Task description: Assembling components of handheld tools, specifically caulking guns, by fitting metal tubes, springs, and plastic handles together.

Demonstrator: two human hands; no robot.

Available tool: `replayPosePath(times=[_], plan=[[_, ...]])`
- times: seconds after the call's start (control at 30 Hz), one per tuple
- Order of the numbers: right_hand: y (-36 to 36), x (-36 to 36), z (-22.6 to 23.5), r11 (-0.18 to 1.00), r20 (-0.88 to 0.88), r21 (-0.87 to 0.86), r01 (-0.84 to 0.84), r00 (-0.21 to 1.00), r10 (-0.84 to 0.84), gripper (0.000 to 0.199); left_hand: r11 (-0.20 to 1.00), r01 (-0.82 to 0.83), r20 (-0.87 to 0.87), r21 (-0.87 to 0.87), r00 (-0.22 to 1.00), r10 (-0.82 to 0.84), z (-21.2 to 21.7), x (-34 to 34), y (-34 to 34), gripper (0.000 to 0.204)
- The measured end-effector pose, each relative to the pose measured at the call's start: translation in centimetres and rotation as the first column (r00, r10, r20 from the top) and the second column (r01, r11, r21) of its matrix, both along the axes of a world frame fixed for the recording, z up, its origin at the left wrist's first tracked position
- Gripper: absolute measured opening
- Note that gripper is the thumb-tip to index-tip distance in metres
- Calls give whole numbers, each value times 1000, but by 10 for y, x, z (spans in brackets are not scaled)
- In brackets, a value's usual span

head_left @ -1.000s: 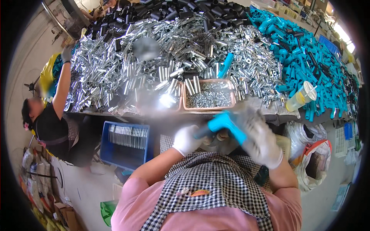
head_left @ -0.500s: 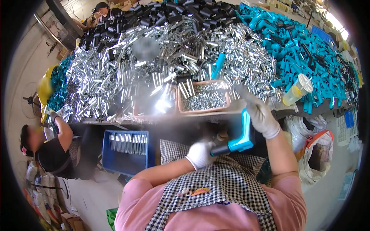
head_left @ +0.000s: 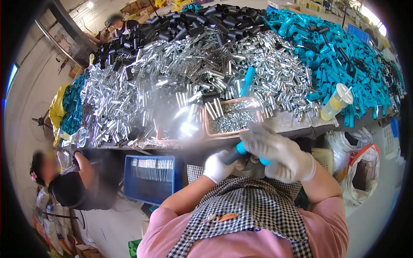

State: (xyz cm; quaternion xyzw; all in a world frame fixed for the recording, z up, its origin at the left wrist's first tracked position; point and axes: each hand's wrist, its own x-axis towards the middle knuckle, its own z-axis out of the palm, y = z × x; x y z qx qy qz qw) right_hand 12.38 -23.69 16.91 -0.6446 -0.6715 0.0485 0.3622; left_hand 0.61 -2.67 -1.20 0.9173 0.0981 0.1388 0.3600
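Just beyond my checked apron, my white-gloved left hand [head_left: 218, 167] is closed round the black end of an angled teal plastic handle [head_left: 241, 148]. My right hand [head_left: 286, 157], also gloved, lies across the handle's teal part with its fingers bent over it. The fingertips are blurred, and most of the teal part is hidden beneath that hand; bits of teal show on either side of its fingers. Close ahead, at the bench edge, stands a pink tray [head_left: 208, 127] of small metal pieces, with a few metal tubes [head_left: 214, 109] leaning in it.
Shiny metal tubes [head_left: 124, 92] heap over the bench, with black sleeves [head_left: 206, 21] behind and teal parts [head_left: 331, 64] at right. A plastic cup [head_left: 335, 103] stands at the right edge. A blue crate [head_left: 149, 185] is at left, near a seated co-worker [head_left: 69, 185]. White sacks [head_left: 363, 176] stand right.
My right hand has come down and left onto the teal handle, which it now largely covers. My left hand still holds the black end. The whole view has shifted slightly.
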Motion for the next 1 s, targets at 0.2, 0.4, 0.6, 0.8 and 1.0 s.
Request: replayPosePath(times=[0.2, 0.4, 0.6, 0.8, 1.0], plan=[[-29, 70, -82, 854, -560, -25, 520, 700, -443, 47, 955, 257, -65, 146, 966, -250, 32, -8, -26, 25], [6, 2, 14, 991, 123, -133, -27, 992, 43, 85, 995, 85, -37, 61, 996, -83, 10, 3, -11, 22], [-37, 38, -48, 894, -360, -136, 427, 819, -447, 60, 986, -77, 213, 146, 976, 44, 53, 7, 15, 16], [29, 57, -26, 948, -926, 44, 315, 370, -80, 60, 960, 144, -98, 242, 987, -124, 46, 2, -3, 15], [3, 21, -5, 997, -91, 17, 81, 993, -79, 66, 950, -50, 1, 307, 999, 52, 42, 9, 20, 15]])
